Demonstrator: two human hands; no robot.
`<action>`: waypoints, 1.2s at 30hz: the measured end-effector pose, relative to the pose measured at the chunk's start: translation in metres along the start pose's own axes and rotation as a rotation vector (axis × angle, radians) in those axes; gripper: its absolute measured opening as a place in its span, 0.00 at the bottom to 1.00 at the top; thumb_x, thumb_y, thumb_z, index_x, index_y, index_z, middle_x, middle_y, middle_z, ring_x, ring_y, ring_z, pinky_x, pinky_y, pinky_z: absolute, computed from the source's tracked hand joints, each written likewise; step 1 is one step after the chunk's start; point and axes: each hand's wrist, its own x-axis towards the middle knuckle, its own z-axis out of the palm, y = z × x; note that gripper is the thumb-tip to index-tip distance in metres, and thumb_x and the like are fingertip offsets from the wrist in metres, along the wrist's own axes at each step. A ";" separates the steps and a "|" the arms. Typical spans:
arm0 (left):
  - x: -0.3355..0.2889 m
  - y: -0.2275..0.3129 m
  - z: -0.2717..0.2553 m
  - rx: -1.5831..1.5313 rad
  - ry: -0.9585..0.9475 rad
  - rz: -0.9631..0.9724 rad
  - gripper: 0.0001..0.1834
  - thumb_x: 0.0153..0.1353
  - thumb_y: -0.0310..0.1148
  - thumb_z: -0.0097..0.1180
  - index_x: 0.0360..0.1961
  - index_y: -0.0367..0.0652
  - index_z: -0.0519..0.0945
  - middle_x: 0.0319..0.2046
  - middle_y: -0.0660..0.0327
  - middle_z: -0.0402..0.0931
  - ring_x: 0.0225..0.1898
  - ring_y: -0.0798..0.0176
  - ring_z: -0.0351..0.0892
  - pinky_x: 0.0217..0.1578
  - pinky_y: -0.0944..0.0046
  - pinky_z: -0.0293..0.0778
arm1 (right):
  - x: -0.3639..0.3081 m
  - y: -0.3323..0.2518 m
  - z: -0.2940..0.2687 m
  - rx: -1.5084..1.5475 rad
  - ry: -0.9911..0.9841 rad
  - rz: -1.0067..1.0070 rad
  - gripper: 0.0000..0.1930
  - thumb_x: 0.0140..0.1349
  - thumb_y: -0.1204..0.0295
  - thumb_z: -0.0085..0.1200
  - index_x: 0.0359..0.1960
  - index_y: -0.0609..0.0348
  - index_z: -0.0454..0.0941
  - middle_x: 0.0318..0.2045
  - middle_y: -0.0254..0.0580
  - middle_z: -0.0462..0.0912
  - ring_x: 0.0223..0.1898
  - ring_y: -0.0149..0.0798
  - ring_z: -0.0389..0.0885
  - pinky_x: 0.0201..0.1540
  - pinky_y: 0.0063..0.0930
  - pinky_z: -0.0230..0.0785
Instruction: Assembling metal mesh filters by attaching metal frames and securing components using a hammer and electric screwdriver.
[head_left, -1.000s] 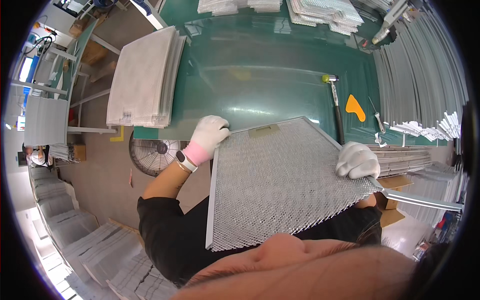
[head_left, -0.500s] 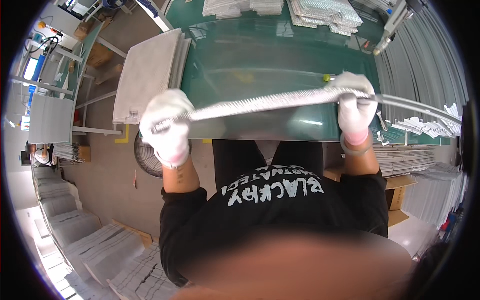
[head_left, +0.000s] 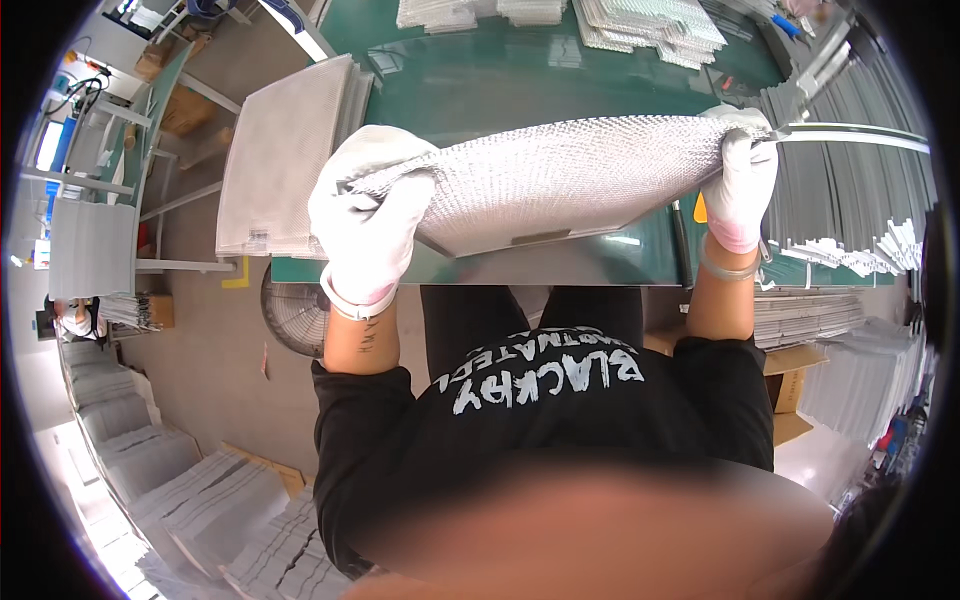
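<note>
A silvery sheet of fine metal mesh (head_left: pixel 570 180) hangs between my two hands above the front of the green table, its broad face showing. My left hand (head_left: pixel 372 205), in a white glove, is closed round its left end, where the edge looks folded. My right hand (head_left: pixel 742 175), gloved too, pinches the right end with the thumb on the near face. From just beside my right hand a thin pale strip (head_left: pixel 850 135) runs off to the right; whether my fingers also hold it I cannot tell. A small dark rectangle (head_left: pixel 540 238) shows at the sheet's lower edge.
Mesh panels (head_left: pixel 285 160) are stacked at the table's left edge, with more mesh pieces (head_left: pixel 650 30) at its far side. A metal arm (head_left: pixel 825 70) juts in at the far right over long grey strips (head_left: pixel 830 190). A round fan (head_left: pixel 295 310) stands on the floor.
The mesh sheet was seen nearly edge-on and is now tilted so its face shows. My left hand has moved right and up, my right hand slightly right and up.
</note>
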 end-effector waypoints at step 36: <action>-0.016 -0.024 0.000 -0.088 0.070 0.143 0.10 0.59 0.30 0.60 0.38 0.36 0.75 0.33 0.56 0.75 0.35 0.64 0.72 0.38 0.66 0.68 | -0.015 -0.077 0.004 -0.713 -0.265 -0.419 0.45 0.51 0.76 0.66 0.71 0.56 0.54 0.45 0.52 0.80 0.42 0.39 0.81 0.46 0.29 0.74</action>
